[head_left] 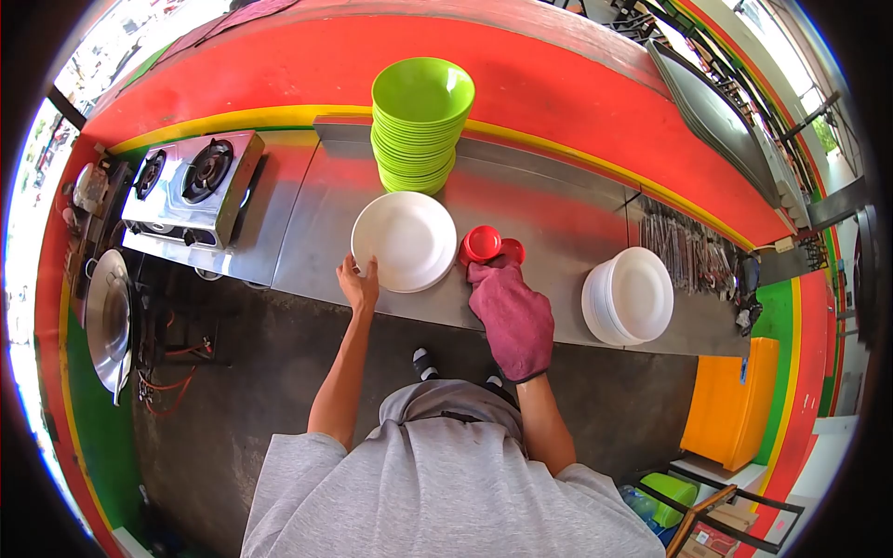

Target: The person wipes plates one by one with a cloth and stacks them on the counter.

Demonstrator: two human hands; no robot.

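Table: long brushed-metal surface (558, 228), its far edge against a red wall and its near edge beside the person.
Stove: two-burner metal unit (177, 206) at the table's left end.
Green bowls: tall nested stack (414, 139), rising by the far edge, left of the table's middle.
Cutlery: many slim pieces (688, 256) spread along the far edge, toward the right end.
White plates: round stack (409, 240) between the green bowls and the near edge.
White bowls: deep nested stack (642, 298) close to the near edge, well right of the plates.
Cloth: dark pink fabric (523, 342) covering the right hand (505, 299) to the wrist and meeting the red cups. It hides the fingers, so whether they are clenched or released cannot be told.
Left hand: grasping the plates at their near-left rim (361, 282), thumb over the edge, fingers outside. The step in hand seems to be steadying the plates while the covered hand works at the cups.
Red cups: small, round group (482, 244) just right of the plates. Any shift of them would call for a gentle push or secure pinch through the fabric, keeping clear of the plates' rim.
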